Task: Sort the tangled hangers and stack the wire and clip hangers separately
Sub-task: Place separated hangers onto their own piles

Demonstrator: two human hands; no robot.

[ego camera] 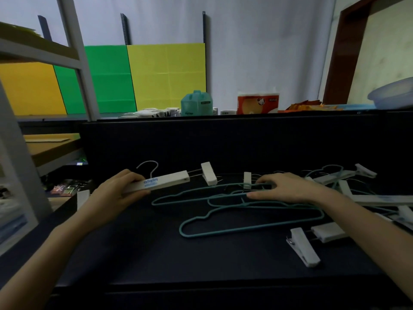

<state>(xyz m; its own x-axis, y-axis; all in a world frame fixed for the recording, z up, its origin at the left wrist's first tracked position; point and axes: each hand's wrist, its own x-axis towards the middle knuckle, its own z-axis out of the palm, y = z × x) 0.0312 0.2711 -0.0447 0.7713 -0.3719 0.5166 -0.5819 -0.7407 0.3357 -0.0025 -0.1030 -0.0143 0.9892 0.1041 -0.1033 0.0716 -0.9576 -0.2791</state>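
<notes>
Head view: the left hand (118, 193) grips the white plastic clip hanger (161, 184) by its flat bar; the right hand (285, 186) rests flat, fingers straight, on thin teal wire hangers (252, 228).

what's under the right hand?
Teal wire hangers: the right hand lies flat on their overlapping wires, on the black table. How they cross beneath the palm is covered.

Blue lettering reading "aiqin" is showing on the white bar of the clip hanger (165, 183). A small label on the teal container (196, 104) and print on the orange package (258, 105) are coming out too blurred to read.
</notes>
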